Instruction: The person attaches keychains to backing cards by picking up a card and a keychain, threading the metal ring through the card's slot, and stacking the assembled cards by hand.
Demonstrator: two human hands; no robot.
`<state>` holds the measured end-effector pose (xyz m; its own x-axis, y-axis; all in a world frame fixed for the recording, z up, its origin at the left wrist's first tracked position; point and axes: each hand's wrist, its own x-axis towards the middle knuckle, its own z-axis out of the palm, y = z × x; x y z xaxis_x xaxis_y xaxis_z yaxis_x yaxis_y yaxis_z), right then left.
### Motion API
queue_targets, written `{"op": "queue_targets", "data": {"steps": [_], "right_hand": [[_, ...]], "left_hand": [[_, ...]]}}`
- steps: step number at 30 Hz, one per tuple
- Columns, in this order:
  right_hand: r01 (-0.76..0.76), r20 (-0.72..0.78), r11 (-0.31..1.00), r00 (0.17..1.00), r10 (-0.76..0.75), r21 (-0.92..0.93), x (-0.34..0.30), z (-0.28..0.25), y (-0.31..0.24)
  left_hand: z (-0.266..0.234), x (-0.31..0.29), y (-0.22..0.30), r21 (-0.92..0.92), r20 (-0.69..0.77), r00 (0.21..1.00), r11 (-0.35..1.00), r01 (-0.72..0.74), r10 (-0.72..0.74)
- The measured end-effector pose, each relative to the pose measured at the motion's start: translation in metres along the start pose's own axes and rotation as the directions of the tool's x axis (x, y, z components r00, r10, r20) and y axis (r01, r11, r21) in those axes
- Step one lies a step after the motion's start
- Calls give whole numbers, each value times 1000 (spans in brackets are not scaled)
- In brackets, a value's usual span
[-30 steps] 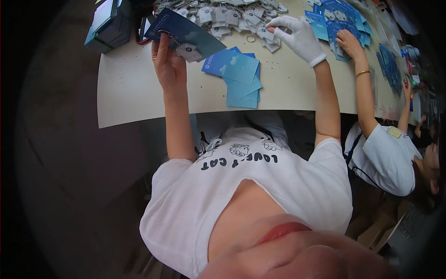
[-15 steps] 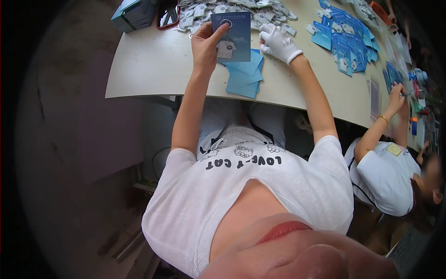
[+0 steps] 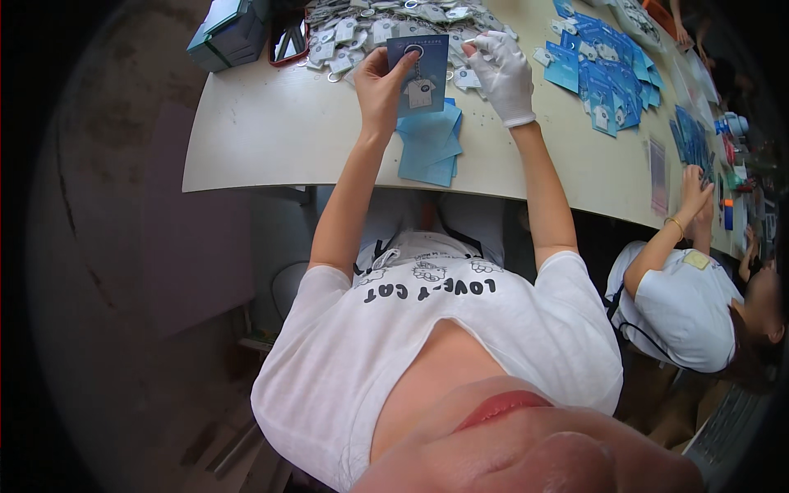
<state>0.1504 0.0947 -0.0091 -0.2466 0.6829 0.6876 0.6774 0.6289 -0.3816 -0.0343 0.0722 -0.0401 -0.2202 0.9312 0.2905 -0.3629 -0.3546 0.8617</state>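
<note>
My left hand [image 3: 380,97], bare, pinches a dark blue card [image 3: 436,62] upright by its left edge. The thumb lies across the card's front, by the ring of a keychain. The keychain's white shirt-shaped pendant [image 3: 420,93] hangs against the card. Just right of the card is my right hand [image 3: 505,80] in a white glove, with a bare fingertip showing. Its fingers are bent together; whatever they may pinch is too small to make out. Light blue cards [image 3: 429,152] lie in a loose stack on the table below the held card.
A heap of white shirt-shaped keychains [image 3: 345,33] spreads along the table's [image 3: 271,140] far side. Left of it are a phone in a red case [image 3: 289,37] and a dark box stack [image 3: 226,37]. Carded keychains [image 3: 604,74] pile up at right, near a co-worker [image 3: 682,287].
My left hand and the card have shifted slightly right. My right hand has turned so its fingers point more upward, beside the card. The co-worker's hands have moved nearer their body.
</note>
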Motion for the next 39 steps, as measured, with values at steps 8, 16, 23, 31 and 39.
{"op": "queue_targets", "data": {"steps": [8,16,23,31,39], "right_hand": [[-70,-249,965,959,134,251,-10,17,-31],[-259,-135,683,874,466,683,-12,11,-62],[-204,-122,605,883,453,770,-17,3,-72],[-182,-118,489,846,520,853,-22,-10,-89],[-300,91,558,924,371,774,-26,-21,-73]], "left_hand": [[19,-14,17,-92,54,998,995,38,-33],[23,-25,26,-69,99,994,996,55,-49],[30,-37,30,-144,85,984,975,167,-156],[41,-53,40,-260,31,995,960,101,-96],[32,-53,31,-154,153,984,981,115,-92]]}}
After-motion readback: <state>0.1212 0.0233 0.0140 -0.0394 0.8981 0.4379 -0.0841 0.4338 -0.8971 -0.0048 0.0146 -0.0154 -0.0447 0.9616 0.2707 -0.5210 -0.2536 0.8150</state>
